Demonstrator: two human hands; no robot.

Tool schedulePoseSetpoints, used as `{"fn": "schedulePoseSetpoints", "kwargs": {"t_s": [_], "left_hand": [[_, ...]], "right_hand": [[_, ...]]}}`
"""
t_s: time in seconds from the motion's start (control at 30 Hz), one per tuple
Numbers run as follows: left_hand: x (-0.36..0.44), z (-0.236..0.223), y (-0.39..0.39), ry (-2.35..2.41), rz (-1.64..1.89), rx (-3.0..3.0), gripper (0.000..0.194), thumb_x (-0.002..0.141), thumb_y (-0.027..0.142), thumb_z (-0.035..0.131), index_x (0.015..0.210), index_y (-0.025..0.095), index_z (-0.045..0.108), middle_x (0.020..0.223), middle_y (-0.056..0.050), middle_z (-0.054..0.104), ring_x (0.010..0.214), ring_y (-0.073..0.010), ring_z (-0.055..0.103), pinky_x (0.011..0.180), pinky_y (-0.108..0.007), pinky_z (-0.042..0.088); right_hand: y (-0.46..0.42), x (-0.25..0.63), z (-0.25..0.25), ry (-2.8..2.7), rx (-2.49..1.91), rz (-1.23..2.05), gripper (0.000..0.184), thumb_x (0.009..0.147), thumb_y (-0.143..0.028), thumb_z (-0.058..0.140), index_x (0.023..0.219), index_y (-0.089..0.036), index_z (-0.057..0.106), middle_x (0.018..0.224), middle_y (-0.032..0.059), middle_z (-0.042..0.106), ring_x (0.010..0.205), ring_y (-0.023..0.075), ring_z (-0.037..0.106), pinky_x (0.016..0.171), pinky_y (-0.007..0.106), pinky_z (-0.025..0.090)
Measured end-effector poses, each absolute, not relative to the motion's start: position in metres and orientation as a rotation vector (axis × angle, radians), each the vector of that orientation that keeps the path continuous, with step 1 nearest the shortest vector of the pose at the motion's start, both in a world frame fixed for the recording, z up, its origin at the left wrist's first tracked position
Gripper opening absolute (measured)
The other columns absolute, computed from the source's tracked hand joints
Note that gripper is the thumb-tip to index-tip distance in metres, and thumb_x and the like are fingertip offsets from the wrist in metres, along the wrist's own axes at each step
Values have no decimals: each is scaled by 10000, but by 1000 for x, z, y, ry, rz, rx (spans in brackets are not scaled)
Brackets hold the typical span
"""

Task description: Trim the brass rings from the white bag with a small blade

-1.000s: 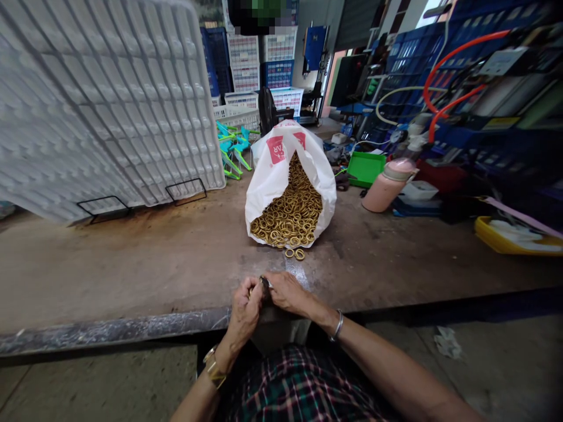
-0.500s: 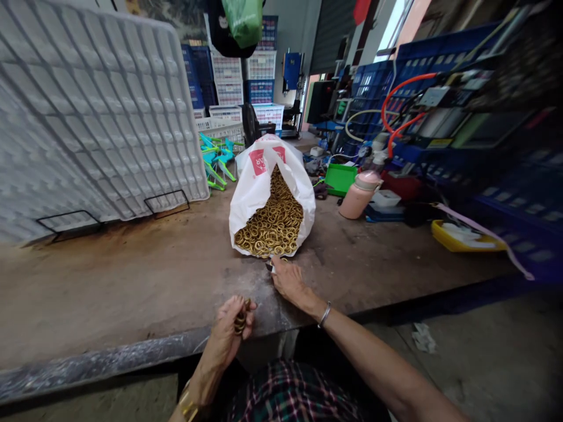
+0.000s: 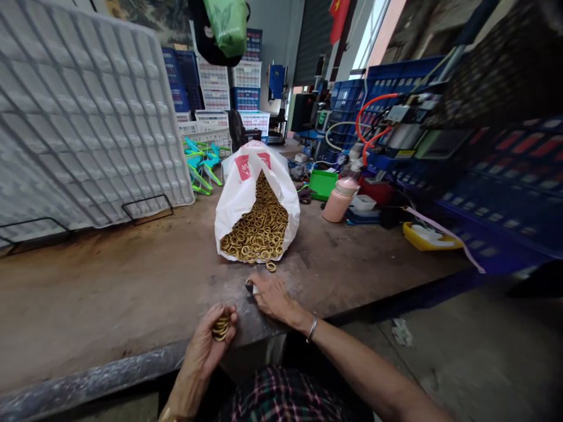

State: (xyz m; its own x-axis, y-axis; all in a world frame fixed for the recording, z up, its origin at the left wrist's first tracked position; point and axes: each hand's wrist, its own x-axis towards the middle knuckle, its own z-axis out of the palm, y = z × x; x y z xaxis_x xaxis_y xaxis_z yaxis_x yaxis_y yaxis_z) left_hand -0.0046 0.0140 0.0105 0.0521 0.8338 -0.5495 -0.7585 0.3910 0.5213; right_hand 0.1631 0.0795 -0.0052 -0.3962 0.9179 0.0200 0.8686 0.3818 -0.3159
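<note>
Several brass rings (image 3: pixel 220 328) lie in the curled fingers of my left hand (image 3: pixel 209 340), just above the table's front edge. My right hand (image 3: pixel 275 298) is low over the table with fingers pinched. At its fingertips shows a small black and white piece (image 3: pixel 252 288), too small to tell whether it is held or worn; a ring may be there too. Beyond both hands a white plastic bag (image 3: pixel 233 205) lies with its mouth towards me, full of brass rings (image 3: pixel 261 225). One loose ring (image 3: pixel 271 266) rests on the table in front of the bag.
White ribbed trays (image 3: pixel 97 117) stand on edge at left, by black wire stands (image 3: pixel 147 208). Right of the bag are a pink bottle (image 3: pixel 338 200), a green tray (image 3: pixel 323 184) and a yellow tray (image 3: pixel 431 237). A machine with orange hoses (image 3: pixel 363 126) stands behind. The table's edge (image 3: pixel 92 372) runs in front.
My right hand has drawn back from the bag's mouth towards my left hand. The left hand has turned, showing more of its rings. The view has shifted to the right.
</note>
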Motion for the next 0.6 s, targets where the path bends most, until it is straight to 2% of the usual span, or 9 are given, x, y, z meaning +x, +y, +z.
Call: {"fn": "schedulePoseSetpoints", "kwargs": {"t_s": [0.23, 0.37, 0.5, 0.6], "left_hand": [[2, 12, 15, 905, 1241, 232, 332, 601, 329, 745, 620, 145, 470, 569, 37, 508, 441, -41, 445, 340, -119, 246], [3, 12, 16, 995, 1229, 375, 346, 589, 355, 748, 724, 160, 495, 560, 55, 495, 429, -42, 429, 342, -126, 237], [7, 11, 18, 1094, 1237, 494, 457, 570, 371, 745, 907, 166, 515, 561, 61, 507, 441, -63, 446, 341, -140, 275], [10, 9, 22, 1214, 1248, 575, 489, 591, 430, 712, 950, 168, 508, 561, 64, 505, 434, -68, 442, 337, -148, 291]], "right_hand": [[82, 154, 1, -2264, -1808, 370, 246, 872, -349, 426, 1028, -169, 486, 978, 92, 608, 857, 206, 574, 689, 290, 354], [81, 149, -1, -2304, -1787, 335, 209, 859, -266, 426, 1038, -176, 483, 1003, 86, 582, 857, 194, 556, 700, 290, 346], [80, 151, -3, -2319, -1722, 359, 186, 815, -188, 436, 986, -170, 506, 959, 73, 586, 837, 184, 539, 684, 275, 332], [77, 151, -4, -2306, -1622, 442, 187, 797, -152, 432, 963, -174, 515, 939, 60, 591, 819, 169, 531, 679, 260, 328]]}}
